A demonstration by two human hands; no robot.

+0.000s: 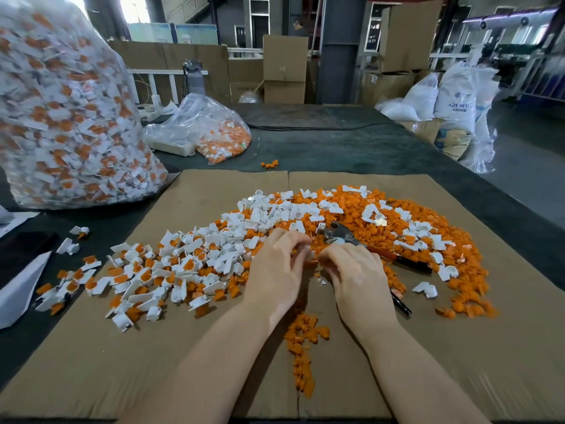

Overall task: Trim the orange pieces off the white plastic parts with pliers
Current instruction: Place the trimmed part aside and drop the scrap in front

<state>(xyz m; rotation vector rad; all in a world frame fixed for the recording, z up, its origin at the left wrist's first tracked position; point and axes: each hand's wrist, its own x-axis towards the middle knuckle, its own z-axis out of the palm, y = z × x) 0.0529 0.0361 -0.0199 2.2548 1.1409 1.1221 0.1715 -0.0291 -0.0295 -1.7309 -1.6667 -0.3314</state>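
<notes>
My left hand (275, 270) and my right hand (357, 280) meet fingertip to fingertip over the middle of the cardboard sheet (458, 347). The left fingers are curled and pinch a small plastic part, mostly hidden and blurred. The pliers (337, 234) lie open under my right hand, which holds them. Their jaws point left, one red-black handle (409, 264) runs past the knuckles and the other (401, 304) comes out below the palm. White parts with orange pieces (171, 270) are heaped on the left. Cut orange pieces (434, 215) and trimmed white parts (275, 209) lie behind and to the right.
A big clear bag (61, 117) of parts with orange pieces still on stands at the left. A smaller bag (214, 136) lies behind the cardboard. A trail of orange bits (302, 347) runs between my forearms. The dark table (367, 148) ends at the right, with sacks (455, 96) and boxes beyond.
</notes>
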